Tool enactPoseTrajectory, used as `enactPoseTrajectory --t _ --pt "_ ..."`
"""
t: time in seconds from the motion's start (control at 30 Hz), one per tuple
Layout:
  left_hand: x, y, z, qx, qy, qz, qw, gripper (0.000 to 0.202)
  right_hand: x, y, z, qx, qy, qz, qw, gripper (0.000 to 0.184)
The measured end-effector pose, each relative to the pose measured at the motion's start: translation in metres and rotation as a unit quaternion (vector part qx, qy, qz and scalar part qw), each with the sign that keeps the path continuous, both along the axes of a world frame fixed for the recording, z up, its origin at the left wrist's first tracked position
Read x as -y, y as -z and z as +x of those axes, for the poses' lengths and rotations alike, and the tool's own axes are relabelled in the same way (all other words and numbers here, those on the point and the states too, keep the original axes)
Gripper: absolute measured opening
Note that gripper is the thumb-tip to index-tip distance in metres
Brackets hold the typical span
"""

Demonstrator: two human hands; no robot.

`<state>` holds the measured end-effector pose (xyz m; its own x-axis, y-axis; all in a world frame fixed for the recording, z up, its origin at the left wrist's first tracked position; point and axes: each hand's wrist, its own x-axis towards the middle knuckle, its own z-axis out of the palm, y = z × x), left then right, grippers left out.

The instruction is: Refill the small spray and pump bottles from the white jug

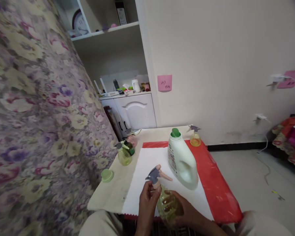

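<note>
Head camera view: in the lower middle of the frame, two bare hands hold a clear yellow-green ribbed spray bottle (166, 205) above the near edge of a table. The bottle tilts, its top leaning toward the left of the frame. The left hand (147, 198) is nearly closed, thumb and fingertips pinching the pale collar beneath a grey and peach plastic trigger head (154, 176). The right hand (184, 208) is curled around the bottle's body, partly hidden behind it.

Just above and right of the hands, a large pale-green plastic jug (183, 165) with a moulded handle and a green spout stands upright on a white sheet (145, 160), which lies over a shiny red covering (218, 186). Left of centre, a light-green round cap (107, 176) and a rounded yellow-green spray bottle with liquid (124, 156) rest on cream cloth (110, 196). Near the far edge, right of the jug, stands a small spray bottle of orange-yellow liquid (195, 140). A purple floral curtain (39, 114) fills the frame's left side.
</note>
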<state>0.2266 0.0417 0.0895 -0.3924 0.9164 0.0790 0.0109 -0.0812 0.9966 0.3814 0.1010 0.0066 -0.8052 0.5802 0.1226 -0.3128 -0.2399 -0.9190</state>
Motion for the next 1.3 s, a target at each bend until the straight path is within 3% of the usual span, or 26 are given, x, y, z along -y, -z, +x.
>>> enactPoseTrajectory --t 0.2,0.37,0.5,0.63,0.87,0.97,1.07,1.17,1.3 --pt "0.001 -0.005 0.005 0.088 0.036 0.006 0.995 0.053 0.007 -0.025 0.009 -0.048 -0.077 -0.055 0.994 0.084" --pt "0.006 -0.015 0.01 0.185 0.118 0.018 0.975 0.045 0.013 -0.054 0.016 -0.087 -0.146 -0.101 0.98 0.074" --pt "0.007 -0.02 0.011 0.206 0.13 0.033 0.969 0.037 0.017 -0.067 0.018 -0.092 -0.156 -0.117 0.977 0.071" --pt "0.005 -0.015 0.01 0.23 0.111 0.039 0.966 0.033 0.015 -0.064 0.016 -0.076 -0.14 -0.103 0.982 0.07" --pt "-0.003 -0.003 0.015 0.225 0.028 0.028 0.974 0.03 0.001 -0.025 0.01 -0.009 -0.036 -0.007 0.999 0.085" --pt "-0.001 -0.006 0.017 0.219 0.004 0.01 0.976 0.033 0.0 -0.024 0.009 -0.013 -0.035 -0.001 0.999 0.084" --pt "0.005 -0.011 0.014 0.252 0.06 0.026 0.966 0.042 0.003 -0.036 0.012 -0.035 -0.087 -0.042 0.995 0.078" --pt "0.01 -0.014 0.009 0.284 0.127 0.04 0.95 0.037 0.006 -0.049 0.015 -0.063 -0.12 -0.069 0.988 0.076" --pt "0.009 -0.017 0.012 0.296 0.136 0.057 0.944 0.027 0.006 -0.048 0.015 -0.072 -0.125 -0.06 0.988 0.076"
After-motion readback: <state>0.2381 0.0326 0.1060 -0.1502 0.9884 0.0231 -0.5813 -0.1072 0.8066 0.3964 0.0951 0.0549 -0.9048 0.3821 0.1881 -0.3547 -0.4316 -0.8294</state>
